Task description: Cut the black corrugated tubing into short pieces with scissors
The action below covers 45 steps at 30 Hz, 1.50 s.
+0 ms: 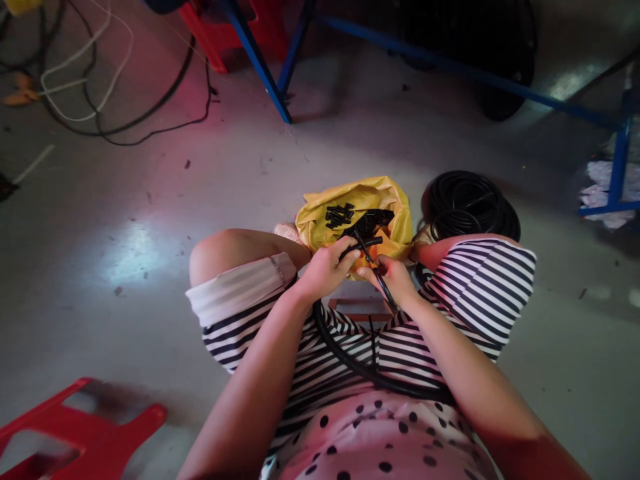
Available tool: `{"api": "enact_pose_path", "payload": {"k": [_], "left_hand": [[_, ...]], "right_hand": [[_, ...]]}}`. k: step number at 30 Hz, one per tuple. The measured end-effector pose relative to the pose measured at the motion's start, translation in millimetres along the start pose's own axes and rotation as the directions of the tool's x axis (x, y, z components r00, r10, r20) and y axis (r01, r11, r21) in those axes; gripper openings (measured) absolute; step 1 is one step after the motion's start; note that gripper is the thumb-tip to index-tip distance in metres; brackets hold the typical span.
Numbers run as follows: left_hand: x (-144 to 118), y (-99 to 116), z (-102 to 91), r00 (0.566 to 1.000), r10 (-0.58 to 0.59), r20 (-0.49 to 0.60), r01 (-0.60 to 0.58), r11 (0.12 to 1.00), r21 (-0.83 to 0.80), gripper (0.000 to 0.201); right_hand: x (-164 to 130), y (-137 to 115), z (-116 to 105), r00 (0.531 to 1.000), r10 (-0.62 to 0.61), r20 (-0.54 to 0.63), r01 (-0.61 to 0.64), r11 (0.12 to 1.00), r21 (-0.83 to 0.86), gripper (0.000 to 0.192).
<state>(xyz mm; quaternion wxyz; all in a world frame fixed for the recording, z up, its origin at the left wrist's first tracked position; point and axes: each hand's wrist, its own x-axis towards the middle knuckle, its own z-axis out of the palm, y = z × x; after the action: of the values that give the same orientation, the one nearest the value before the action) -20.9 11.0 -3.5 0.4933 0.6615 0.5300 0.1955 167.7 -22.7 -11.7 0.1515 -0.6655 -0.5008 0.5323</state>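
While we sat over the yellow bag (320, 223), our left hand (327, 270) gripped the black hose (350, 360) near its end, which pointed far-right toward the bag. Our right hand (393, 277) pinched a thin black wire (384, 288); threading seemed underway, needing both ends aligned.

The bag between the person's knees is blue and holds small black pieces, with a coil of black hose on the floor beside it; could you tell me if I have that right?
Not quite: the bag is yellow, not blue, as the head view shows. The rest stands: it holds small black pieces, and a coil of black hose lies on the floor beside it.
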Motion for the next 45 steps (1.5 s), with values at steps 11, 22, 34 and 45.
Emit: {"api": "enact_pose_path", "payload": {"k": [11,22,34,45], "left_hand": [[-0.3,-1.9,3.2,0.995,0.002,0.096,-0.001,1.0,-0.01,0.022],[1.2,1.4,-1.6,0.999,0.006,0.033,-0.006,1.0,-0.022,0.021],[0.2,7.3,6.3,0.984,-0.083,0.159,0.091,0.995,-0.046,0.026],[-7.2,11.1,-4.1,0.984,-0.172,0.051,0.179,0.938,-0.297,0.028]], "right_hand": [[1.7,-3.0,-4.6,0.991,-0.038,0.129,0.025,0.995,0.101,0.049],[7.3,1.7,-0.7,1.0,-0.011,-0.009,0.01,1.0,-0.026,0.052],[13.1,-1.3,-1.4,1.0,-0.016,-0.02,0.023,0.89,0.456,0.049],[18.0,-5.7,-12.4,0.963,0.074,-0.258,0.069,0.861,0.503,0.048]]}}
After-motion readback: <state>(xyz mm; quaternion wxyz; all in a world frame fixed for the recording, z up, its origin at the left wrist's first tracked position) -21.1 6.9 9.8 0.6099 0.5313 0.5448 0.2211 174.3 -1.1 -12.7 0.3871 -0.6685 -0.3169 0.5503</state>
